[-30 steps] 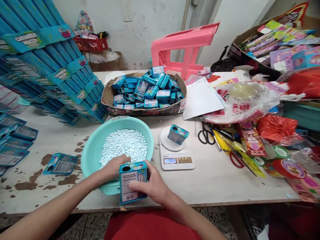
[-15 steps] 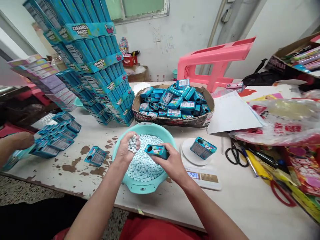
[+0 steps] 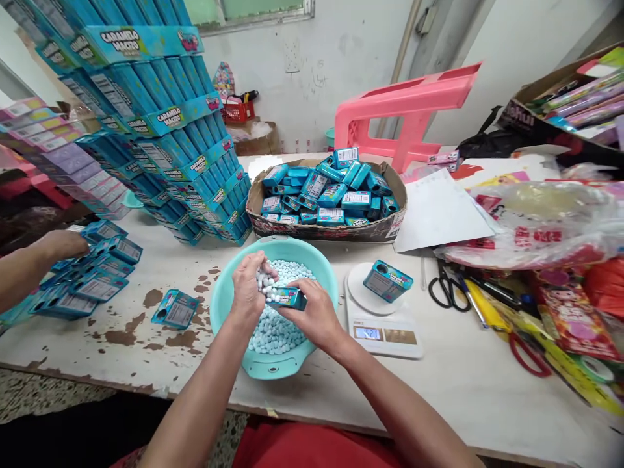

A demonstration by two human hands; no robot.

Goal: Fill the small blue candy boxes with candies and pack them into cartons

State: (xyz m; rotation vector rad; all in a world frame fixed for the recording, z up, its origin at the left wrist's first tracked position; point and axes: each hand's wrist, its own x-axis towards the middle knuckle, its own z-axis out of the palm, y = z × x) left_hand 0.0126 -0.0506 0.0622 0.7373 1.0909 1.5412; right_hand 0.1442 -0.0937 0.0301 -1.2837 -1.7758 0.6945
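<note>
A turquoise basin [image 3: 275, 370] full of small pale-blue candies [image 3: 280, 331] stands before me. Above it my left hand [image 3: 249, 286] is cupped round a handful of white candies [image 3: 266, 284], tipped against the open end of a small blue candy box [image 3: 288, 298]. My right hand [image 3: 314, 309] grips that box, which lies tilted with its opening toward my left hand. To the right, another blue box [image 3: 389, 281] rests on a white kitchen scale [image 3: 409, 341] with a lit display. A single box [image 3: 175, 309] sits on the table left of the basin.
Behind the basin is a cardboard tray [image 3: 326, 232] heaped with blue boxes. Tall stacks of packed display cartons [image 3: 166, 120] rise at left. Another person's hand [image 3: 68, 246] touches grouped boxes [image 3: 100, 279]. Black scissors [image 3: 448, 290], pens and plastic bags crowd the right side.
My left hand with the candies and the box in my right hand have come together, the candies now at the box's opening. The other person's hand has moved over the grouped boxes.
</note>
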